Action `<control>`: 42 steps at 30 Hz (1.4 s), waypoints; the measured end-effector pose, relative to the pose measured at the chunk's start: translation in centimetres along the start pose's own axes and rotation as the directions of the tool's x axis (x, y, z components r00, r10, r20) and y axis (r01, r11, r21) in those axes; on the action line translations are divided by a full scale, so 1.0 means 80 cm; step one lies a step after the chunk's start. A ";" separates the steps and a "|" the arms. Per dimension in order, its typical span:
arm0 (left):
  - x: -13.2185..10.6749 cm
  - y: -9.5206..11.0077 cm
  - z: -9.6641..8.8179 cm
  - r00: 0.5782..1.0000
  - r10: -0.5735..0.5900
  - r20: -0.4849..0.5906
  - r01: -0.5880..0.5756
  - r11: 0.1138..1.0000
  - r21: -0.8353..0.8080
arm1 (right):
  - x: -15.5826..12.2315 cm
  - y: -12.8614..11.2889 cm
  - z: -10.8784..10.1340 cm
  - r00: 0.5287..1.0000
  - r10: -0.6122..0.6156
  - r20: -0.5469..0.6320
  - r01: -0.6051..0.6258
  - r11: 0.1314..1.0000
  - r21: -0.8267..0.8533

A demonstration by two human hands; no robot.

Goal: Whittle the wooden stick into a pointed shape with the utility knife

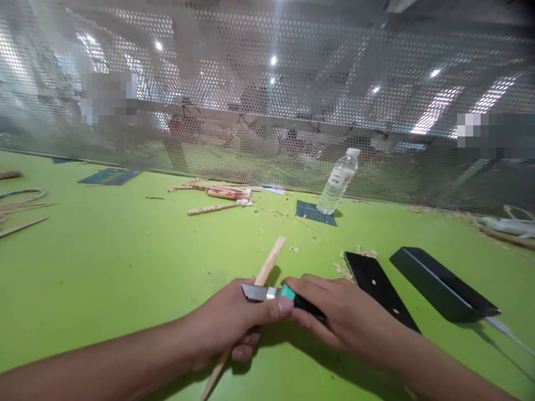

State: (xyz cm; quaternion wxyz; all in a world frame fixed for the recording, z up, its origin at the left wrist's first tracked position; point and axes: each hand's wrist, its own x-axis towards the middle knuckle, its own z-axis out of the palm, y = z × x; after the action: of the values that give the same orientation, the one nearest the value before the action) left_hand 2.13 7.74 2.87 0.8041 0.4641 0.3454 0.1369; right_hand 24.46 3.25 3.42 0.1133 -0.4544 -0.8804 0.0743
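Note:
My left hand (pixel 236 314) is wrapped round a pale wooden stick (pixel 271 260), which slants from the lower left up to the right. In my right hand (pixel 334 306) is a carving knife (pixel 258 292) with a black and teal handle. Its short metal blade lies across the stick just above my left fingers. My left thumb reaches over and presses at the knife near the handle's front end. Part of the stick is hidden inside my left hand, and its thin lower end shows below.
A black phone (pixel 380 287) and a black box-shaped device (pixel 445 284) with a white cable lie at right. A water bottle (pixel 339 181) stands on a dark sheet (pixel 307 210). Wooden sticks (pixel 213 209) and shavings lie farther back, before a perforated metal screen (pixel 251 128).

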 end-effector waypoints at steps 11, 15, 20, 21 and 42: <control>0.002 -0.006 0.008 0.989 -0.018 -0.148 0.028 0.997 0.070 | 0.000 0.005 0.008 0.992 0.092 -0.091 -0.094 0.995 -0.024; 0.004 -0.001 0.006 0.986 -0.010 -0.166 0.017 0.999 0.041 | 0.006 0.006 0.014 0.985 0.085 -0.152 -0.102 0.989 -0.107; 0.004 0.002 0.000 0.983 -0.033 -0.179 0.037 0.999 0.022 | 0.014 0.016 0.016 0.975 0.066 -0.212 -0.096 0.986 -0.135; 0.003 0.001 -0.001 0.983 -0.044 -0.177 0.048 0.999 0.022 | 0.014 0.021 0.014 0.968 0.085 -0.235 -0.118 0.985 -0.129; -0.001 0.000 0.000 0.999 -0.015 -0.050 0.017 0.999 0.043 | -0.001 0.021 -0.002 0.994 0.072 -0.085 -0.063 0.992 0.106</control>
State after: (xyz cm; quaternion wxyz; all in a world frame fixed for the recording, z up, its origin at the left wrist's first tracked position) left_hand 2.07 7.72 2.91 0.7860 0.4753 0.3719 0.1343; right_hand 25.84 4.18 3.14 0.1731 -0.4805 -0.8535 0.1033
